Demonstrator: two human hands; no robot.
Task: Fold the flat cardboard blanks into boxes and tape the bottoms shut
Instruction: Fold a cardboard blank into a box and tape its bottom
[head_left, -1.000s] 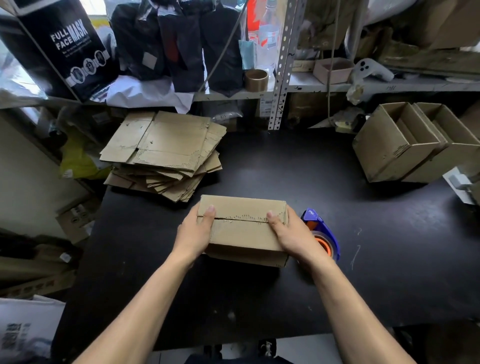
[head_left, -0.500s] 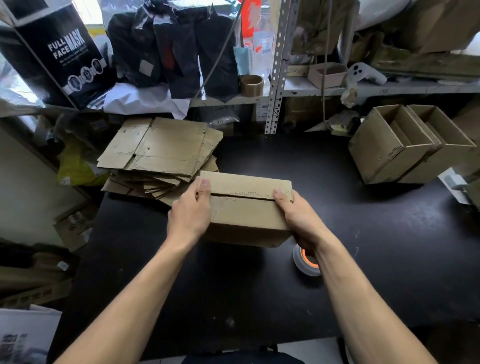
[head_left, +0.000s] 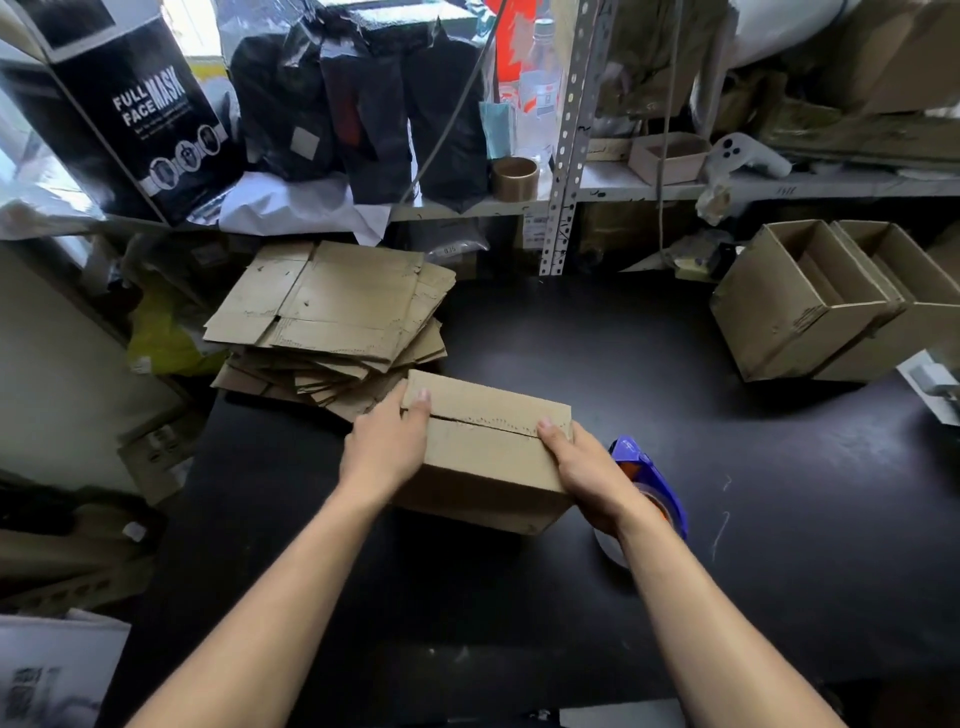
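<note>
Blue tape dispenser (head_left: 635, 457), perhaps half-hidden

Box (head_left: 483, 457) mid-table (head_left: 727, 519), blanks (head_left: 337, 317) behind-left, tape dispenser (head_left: 649, 478) right

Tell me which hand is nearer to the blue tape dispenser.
Right. The right hand holds the folded box's end directly beside the tape dispenser; the left hand holds the opposite end.

box (head_left: 483, 452): plain brown cardboard
flat blanks (head_left: 332, 322): same brown
table (head_left: 779, 519): matte black
tape dispenser (head_left: 644, 467): blue, orange inside
mask carton (head_left: 130, 114): black, white lettering
tape roll (head_left: 515, 179): brown
finished boxes (head_left: 800, 306): brown
</note>
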